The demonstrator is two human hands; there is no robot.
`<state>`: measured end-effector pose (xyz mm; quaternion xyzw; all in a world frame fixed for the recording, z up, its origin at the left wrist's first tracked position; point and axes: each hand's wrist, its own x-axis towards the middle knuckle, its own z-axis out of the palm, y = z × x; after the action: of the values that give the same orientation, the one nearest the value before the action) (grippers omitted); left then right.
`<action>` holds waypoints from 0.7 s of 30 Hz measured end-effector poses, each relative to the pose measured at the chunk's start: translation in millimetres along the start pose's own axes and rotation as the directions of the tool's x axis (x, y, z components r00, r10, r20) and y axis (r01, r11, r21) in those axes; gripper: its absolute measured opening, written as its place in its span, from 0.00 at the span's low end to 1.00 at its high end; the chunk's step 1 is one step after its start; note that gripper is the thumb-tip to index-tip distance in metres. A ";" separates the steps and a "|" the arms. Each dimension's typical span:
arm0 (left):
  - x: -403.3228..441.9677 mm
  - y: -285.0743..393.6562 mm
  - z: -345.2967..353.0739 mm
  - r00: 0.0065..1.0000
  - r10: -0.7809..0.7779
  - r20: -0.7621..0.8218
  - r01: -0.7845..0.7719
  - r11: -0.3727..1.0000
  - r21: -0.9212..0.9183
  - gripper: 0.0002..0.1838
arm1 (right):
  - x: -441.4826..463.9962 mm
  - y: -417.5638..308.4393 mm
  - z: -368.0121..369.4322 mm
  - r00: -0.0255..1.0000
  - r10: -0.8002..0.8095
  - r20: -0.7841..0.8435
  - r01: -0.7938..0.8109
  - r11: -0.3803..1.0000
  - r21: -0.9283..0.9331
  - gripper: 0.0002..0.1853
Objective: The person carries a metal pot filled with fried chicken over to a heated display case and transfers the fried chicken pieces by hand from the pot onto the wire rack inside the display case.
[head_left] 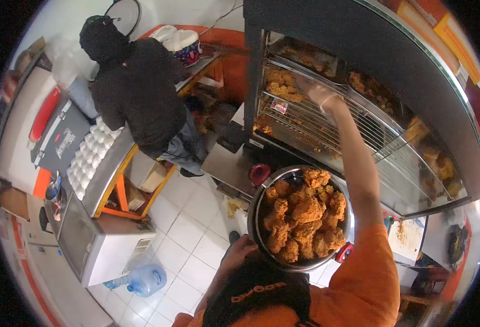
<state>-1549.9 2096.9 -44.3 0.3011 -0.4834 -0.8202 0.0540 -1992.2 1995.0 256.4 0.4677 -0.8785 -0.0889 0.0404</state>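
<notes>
A round metal pot point(254, 218) heaped with fried chicken point(308, 210) is held against my front. My left hand point(242, 249) grips its left side, the fingers partly hidden. On the pot's lower right is a red handle point(345, 252). My right hand point(324, 97), in a clear plastic glove, reaches into the glass display cabinet point(253, 71) above a wire rack point(354, 128). Motion smears its fingers, so I cannot tell whether they hold anything. Left of that hand, fried chicken pieces point(283, 84) lie on the rack, near a small sauce packet point(279, 106).
A person in black point(142, 87) stands at the counter on the left. Stacked white cups point(91, 155) line a metal counter beside a grey cooler point(63, 136). A blue water jug point(147, 279) lies on the tiled floor point(188, 229). The cabinet's glass edge borders my right arm.
</notes>
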 end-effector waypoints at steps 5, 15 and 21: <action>-9.4 24.5 7.8 0.997 -0.078 0.008 0.078 0.992 -0.102 0.19 | -107.5 -6.3 9.1 0.968 -0.181 -0.171 0.232 0.908 0.350 0.22; -1.5 11.3 -0.7 0.989 -0.143 0.036 0.147 0.983 -0.113 0.23 | -248.6 -7.6 104.6 0.885 -0.357 0.300 0.167 0.844 0.510 0.44; 4.2 -3.1 -15.9 0.987 -0.145 0.063 0.149 0.987 -0.055 0.24 | -251.4 14.7 107.4 0.899 -0.342 0.273 -0.019 0.592 0.805 0.48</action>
<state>-1544.1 2084.8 -54.3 0.3101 -0.4366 -0.8445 -0.0118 -1880.1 2224.1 157.0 0.4877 -0.7670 0.2116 -0.3593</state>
